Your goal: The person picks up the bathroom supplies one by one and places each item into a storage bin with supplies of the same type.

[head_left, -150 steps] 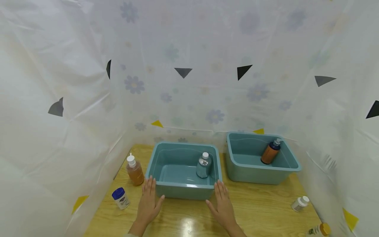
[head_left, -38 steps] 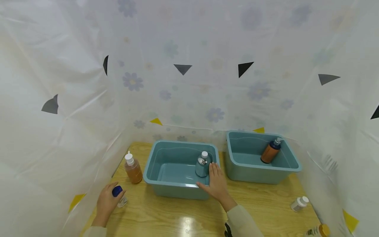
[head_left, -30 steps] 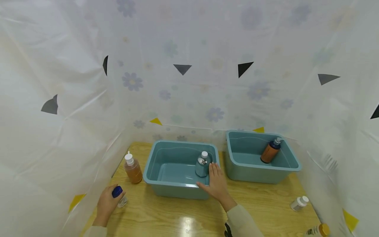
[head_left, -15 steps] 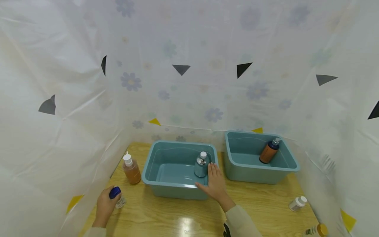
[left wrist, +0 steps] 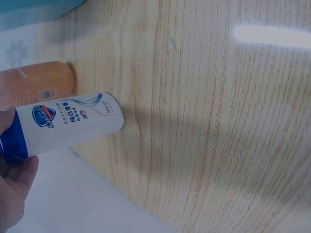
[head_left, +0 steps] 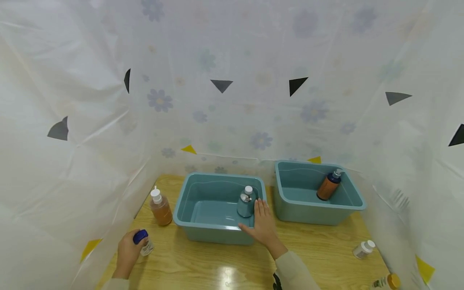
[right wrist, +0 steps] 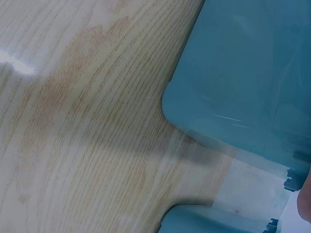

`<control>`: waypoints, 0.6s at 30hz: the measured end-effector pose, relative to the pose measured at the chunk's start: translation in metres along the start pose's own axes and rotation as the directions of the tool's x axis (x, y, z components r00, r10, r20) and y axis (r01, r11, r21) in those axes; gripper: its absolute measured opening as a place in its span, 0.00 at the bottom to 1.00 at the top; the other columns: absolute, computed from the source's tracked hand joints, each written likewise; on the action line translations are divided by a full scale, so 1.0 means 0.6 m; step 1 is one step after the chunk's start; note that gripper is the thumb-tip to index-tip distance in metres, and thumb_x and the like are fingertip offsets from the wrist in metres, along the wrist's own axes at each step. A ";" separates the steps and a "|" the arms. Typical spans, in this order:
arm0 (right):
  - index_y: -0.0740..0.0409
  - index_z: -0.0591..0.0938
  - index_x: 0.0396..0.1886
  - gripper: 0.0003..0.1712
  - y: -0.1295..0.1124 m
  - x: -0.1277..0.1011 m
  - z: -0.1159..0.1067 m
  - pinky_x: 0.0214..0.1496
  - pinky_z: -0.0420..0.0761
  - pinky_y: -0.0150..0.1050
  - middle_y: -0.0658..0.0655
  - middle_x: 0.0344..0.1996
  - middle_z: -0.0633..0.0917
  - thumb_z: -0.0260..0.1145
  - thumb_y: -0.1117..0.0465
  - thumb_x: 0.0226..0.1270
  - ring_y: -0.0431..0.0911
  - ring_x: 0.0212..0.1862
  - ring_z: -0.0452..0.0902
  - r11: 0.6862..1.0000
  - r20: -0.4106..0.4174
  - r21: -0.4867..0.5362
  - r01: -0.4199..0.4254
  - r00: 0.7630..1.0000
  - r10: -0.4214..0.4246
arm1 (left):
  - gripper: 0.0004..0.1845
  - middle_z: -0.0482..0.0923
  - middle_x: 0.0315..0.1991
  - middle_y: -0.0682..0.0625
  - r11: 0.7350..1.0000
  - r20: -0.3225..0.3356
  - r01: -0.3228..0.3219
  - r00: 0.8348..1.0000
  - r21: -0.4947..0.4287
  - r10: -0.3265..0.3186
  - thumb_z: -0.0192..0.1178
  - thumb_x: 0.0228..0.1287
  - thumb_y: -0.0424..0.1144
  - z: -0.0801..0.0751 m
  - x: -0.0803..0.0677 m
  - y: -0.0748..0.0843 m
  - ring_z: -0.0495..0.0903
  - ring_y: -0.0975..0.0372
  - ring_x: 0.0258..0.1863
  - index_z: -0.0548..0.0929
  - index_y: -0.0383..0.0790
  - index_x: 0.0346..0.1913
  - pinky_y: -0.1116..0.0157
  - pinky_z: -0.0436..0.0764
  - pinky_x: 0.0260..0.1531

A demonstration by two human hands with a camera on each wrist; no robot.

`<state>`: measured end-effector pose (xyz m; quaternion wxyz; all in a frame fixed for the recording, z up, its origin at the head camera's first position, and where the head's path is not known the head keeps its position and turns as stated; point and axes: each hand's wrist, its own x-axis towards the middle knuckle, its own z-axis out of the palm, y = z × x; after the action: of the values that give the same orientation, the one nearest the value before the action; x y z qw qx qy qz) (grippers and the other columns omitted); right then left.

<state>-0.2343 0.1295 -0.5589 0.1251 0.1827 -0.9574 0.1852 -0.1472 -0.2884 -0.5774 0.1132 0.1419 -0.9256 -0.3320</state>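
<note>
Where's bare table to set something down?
Free: table in front of the left tub; also between the right hand and white-capped bottle. Crowded: left edge, with the amber pump bottle, blue-capped bottle and left hand.

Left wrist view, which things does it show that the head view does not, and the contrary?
Only the left wrist view shows a distinct shield logo on the white bottle and a barcode on the amber bottle.
Only the head view shows the right hand, the right tub, the dark pump bottle inside it and the yellow-capped bottle.
Both show the left hand gripping the white bottle by its blue cap, the amber bottle and the wooden table.
</note>
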 end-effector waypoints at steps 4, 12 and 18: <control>0.75 0.57 0.67 0.63 0.000 0.001 0.003 0.70 0.57 0.55 0.73 0.67 0.61 0.53 0.25 0.52 0.64 0.71 0.52 1.000 0.010 -0.010 -0.008 1.000 0.008 | 0.24 0.72 0.47 0.21 1.000 0.021 0.003 1.000 0.008 -0.003 0.63 0.54 0.30 -0.004 -0.001 0.001 0.72 0.32 0.50 0.72 0.16 0.51 0.41 0.73 0.49; 0.75 0.57 0.67 0.62 0.000 0.000 0.004 0.70 0.57 0.56 0.73 0.67 0.61 0.56 0.26 0.51 0.65 0.71 0.51 1.000 0.018 0.003 -0.017 1.000 0.017 | 0.22 0.75 0.46 0.23 0.999 0.054 -0.025 0.998 0.033 0.023 0.64 0.53 0.31 -0.005 0.002 0.008 0.75 0.34 0.48 0.75 0.17 0.48 0.43 0.75 0.47; 0.75 0.58 0.67 0.60 0.001 0.001 0.005 0.69 0.58 0.55 0.73 0.66 0.62 0.59 0.30 0.51 0.64 0.70 0.52 1.000 -0.007 -0.011 -0.008 1.000 0.008 | 0.22 0.76 0.46 0.24 0.998 0.057 -0.056 0.997 0.011 0.056 0.64 0.54 0.32 -0.012 0.009 0.032 0.76 0.35 0.47 0.75 0.18 0.48 0.44 0.76 0.46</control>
<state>-0.2355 0.1290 -0.5616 0.1284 0.1776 -0.9587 0.1811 -0.1536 -0.2798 -0.5590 0.0953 0.1072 -0.9342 -0.3266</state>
